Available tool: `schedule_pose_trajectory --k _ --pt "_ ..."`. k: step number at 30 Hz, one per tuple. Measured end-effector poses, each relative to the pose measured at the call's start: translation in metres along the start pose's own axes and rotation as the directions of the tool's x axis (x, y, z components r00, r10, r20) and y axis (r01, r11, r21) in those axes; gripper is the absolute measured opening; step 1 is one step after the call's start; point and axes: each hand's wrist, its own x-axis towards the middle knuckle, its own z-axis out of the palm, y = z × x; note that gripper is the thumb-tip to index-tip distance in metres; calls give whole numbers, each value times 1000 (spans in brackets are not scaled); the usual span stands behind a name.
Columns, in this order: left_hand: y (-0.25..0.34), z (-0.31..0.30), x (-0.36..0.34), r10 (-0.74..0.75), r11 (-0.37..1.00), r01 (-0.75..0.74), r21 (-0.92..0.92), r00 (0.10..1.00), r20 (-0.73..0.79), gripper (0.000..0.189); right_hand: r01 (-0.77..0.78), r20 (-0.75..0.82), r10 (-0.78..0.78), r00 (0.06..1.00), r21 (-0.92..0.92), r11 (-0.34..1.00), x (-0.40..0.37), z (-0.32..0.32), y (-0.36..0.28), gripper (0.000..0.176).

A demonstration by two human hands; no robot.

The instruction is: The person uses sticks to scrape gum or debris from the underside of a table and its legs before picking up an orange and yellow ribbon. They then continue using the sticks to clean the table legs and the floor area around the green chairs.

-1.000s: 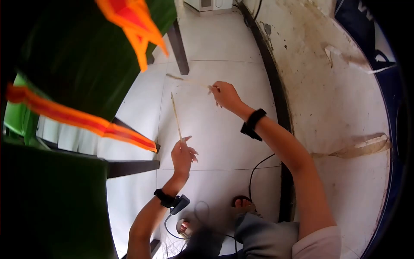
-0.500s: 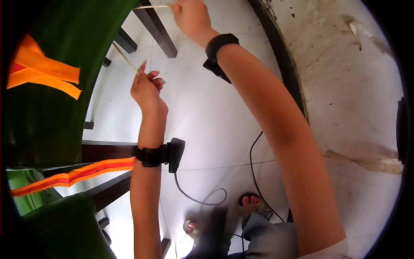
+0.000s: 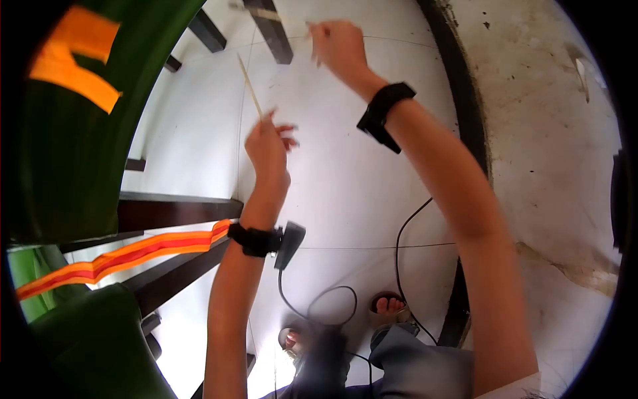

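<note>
My left hand [image 3: 268,149] is at the centre-left, its thumb and forefinger pinched on a thin pale stick [image 3: 249,86] that points up and away; the other fingers are loosely bent. Farther up and to the right, my right hand [image 3: 340,50] is curled, slightly blurred, with its fingertips facing left. A second pale stick [image 3: 262,12] extends left from it across a dark leg; its near end fades against the white floor. The two hands are apart. Each wrist wears a black band, and a black device [image 3: 289,245] sits on the left one.
Green covering [image 3: 73,173] with orange strips [image 3: 80,36] fills the left side. An orange-and-red ribbon [image 3: 133,253] reaches toward my left forearm beside dark wooden bars [image 3: 173,211]. A stained pale wall [image 3: 525,120] stands right. A black cable [image 3: 355,299] loops above my feet.
Both hands have shifted right and somewhat downward in view, with the sticks moving along. The orange strips at the upper left also look shifted.
</note>
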Motion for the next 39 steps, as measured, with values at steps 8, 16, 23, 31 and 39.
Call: schedule_pose_trajectory --k 8,16,23,31,39 --pt "48 -1 -9 188 982 -189 8 980 67 33 -56 26 59 998 -86 995 21 -5 6 29" --pt "-38 -38 -9 -136 968 108 226 985 111 32 -426 119 456 882 -213 879 -46 -11 74 31" --pt "-47 -46 -7 -159 958 129 255 982 99 33 -382 206 397 894 -110 917 -61 -32 60 30" --pt "25 -6 32 237 968 -238 75 971 20 35 -224 -129 254 958 210 952 -13 -17 53 25" --pt "0 12 32 86 994 -86 67 996 8 34 -380 -279 513 812 414 827 -66 58 56 27"
